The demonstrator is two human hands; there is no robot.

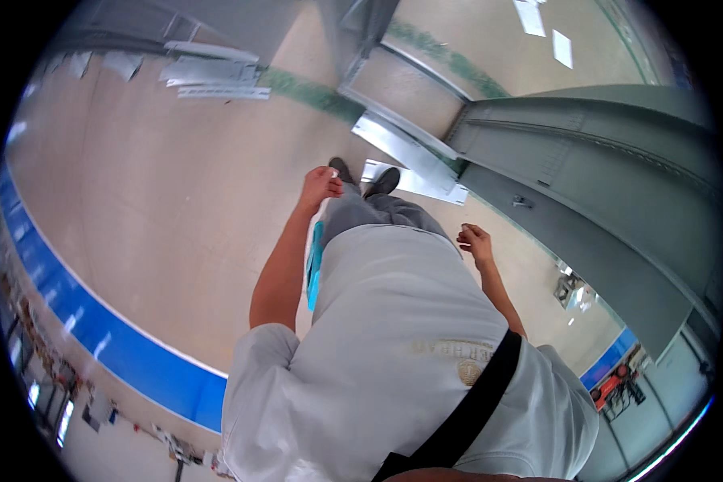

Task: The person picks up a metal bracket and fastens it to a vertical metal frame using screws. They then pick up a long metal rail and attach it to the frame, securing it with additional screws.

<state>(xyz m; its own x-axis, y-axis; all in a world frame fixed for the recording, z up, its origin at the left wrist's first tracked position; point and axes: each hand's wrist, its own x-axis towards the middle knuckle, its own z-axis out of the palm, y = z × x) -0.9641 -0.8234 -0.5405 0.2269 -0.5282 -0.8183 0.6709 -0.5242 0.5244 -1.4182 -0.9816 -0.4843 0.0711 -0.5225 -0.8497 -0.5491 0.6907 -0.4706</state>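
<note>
My left hand (321,187) hangs beside my left thigh, its fingers loosely curled. A small white spot shows at its fingertips, too small to name. My right hand (475,243) hangs off my right hip with bent fingers slightly apart, and nothing shows in it. It is nearest to the large grey metal structure (570,209) on the right, without touching it. A turquoise thing (314,265) hangs at my left hip, partly hidden by my shirt. Beside my shoes (383,182) lie flat, pale metal-looking strips (406,149) on the floor.
Several flat pale sheets (213,71) lie on the floor ahead to the left. A green floor line (309,94) runs across in front. A wide blue band (96,313) curves along the left. Red equipment (614,386) stands at the lower right. A black strap (474,410) crosses my chest.
</note>
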